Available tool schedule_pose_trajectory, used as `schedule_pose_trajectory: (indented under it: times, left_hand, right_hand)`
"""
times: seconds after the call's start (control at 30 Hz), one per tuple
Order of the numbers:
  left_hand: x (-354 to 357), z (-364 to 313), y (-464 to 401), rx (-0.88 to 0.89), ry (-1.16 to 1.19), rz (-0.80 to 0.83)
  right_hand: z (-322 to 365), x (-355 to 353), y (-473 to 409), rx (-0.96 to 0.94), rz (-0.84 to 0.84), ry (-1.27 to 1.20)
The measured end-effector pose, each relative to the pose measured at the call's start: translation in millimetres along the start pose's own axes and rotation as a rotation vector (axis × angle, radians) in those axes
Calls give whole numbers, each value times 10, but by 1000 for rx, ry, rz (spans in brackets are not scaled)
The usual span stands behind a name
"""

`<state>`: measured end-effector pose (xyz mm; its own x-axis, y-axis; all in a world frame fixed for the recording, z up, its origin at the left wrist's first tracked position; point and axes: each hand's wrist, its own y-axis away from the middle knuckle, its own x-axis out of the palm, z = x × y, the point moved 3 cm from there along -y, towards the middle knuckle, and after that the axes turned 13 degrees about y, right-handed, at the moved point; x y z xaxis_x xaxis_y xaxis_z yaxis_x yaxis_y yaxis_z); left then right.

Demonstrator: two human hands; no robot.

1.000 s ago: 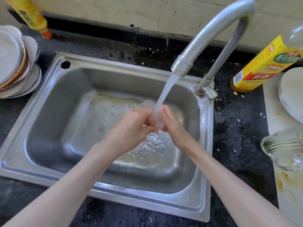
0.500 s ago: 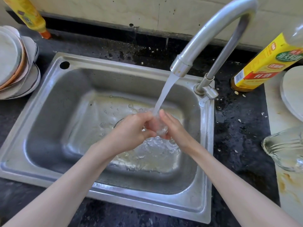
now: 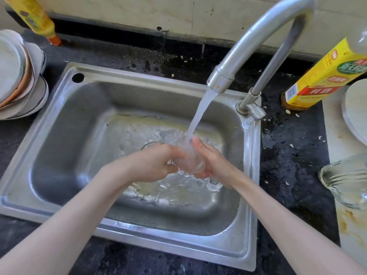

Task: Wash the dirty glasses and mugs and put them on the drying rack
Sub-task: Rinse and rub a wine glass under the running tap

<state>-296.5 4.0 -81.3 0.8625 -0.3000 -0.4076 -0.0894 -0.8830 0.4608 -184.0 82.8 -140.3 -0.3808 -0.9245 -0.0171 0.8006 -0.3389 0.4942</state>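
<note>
A small clear glass [image 3: 191, 159] sits between both hands over the middle of the steel sink [image 3: 65, 108], right under the running water. My left hand [image 3: 153, 163] curls round its left side. My right hand [image 3: 212, 161] cups its right side with the fingers wrapped behind it. The stream from the tap [image 3: 256, 36] lands on the glass and splashes into the basin. Much of the glass is hidden by my fingers and the water.
Stacked plates [image 3: 17, 76] lie left of the sink, with a yellow bottle [image 3: 37, 20] behind them. On the right stand a yellow-labelled bottle [image 3: 325, 76], a white plate [image 3: 355, 112] and a large clear glass vessel [image 3: 345, 181] on a stained board. The dark counter is wet and crumb-speckled.
The glass has tilted and dropped slightly lower under the stream while both hands keep hold of it. My hands have shifted a little toward me.
</note>
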Motion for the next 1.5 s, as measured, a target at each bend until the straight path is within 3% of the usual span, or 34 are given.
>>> schedule_pose_trajectory:
  times: [0.1,0.23,0.3,0.37,0.47,0.53,0.67,0.77,0.9,0.97,1.03,1.17,1.33,1.4,1.5]
  left_hand:
    - [-41,-17,-8,6,51,-20]
    - [-65,47,1,-54,326,-318]
    - [-51,70,6,-48,363,-391]
    - [-24,39,0,7,364,-299]
    - [61,-31,37,62,252,-40]
    - [70,-10,51,66,203,-18]
    - [42,53,63,16,206,-312]
    - [45,99,66,-17,277,-485]
    - [108,104,75,20,167,-178]
    - [142,105,78,19,150,-113]
    - [146,74,77,17,194,-200]
    - [121,106,62,18,312,-437]
    - [176,89,91,52,224,-54]
    - [129,89,88,32,276,-71]
    - [65,69,45,48,316,-287]
  right_hand:
    - [4,5,-9,60,67,36]
    - [-5,75,-11,-19,85,111]
    - [18,63,13,-52,41,124]
    - [57,30,4,-12,-8,131]
    - [47,-39,-33,95,-9,153]
    - [104,-8,-6,143,59,101]
    - [42,36,-9,62,128,108]
    - [13,23,3,59,38,204]
    - [9,18,26,105,-6,245]
    - [30,12,11,152,-27,275]
    - [39,44,24,172,1,196]
    - [37,110,70,31,-27,197]
    - [58,89,38,41,-97,280]
    - [80,82,48,100,-18,187]
    - [129,59,94,91,-12,180]
